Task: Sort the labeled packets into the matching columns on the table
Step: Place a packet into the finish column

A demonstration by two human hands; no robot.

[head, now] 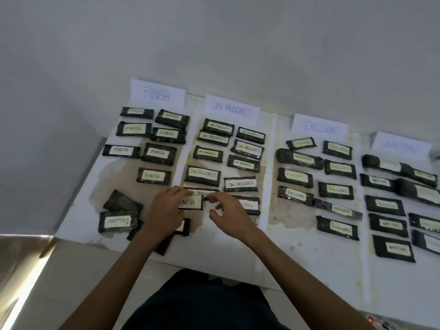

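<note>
left hand (164,210) grips one finish packet (191,202), right hand's (228,215) spread fingers touching it; seven more lie beyond.

Bare grey wall (214,32), pale floor (78,277)

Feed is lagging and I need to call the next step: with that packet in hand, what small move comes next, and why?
Probably shift the held FINISH packet left into the FINISH column, below the lowest packet there. The left hand holds it at the ON PROGRESS column's edge, where its label does not match.
</note>
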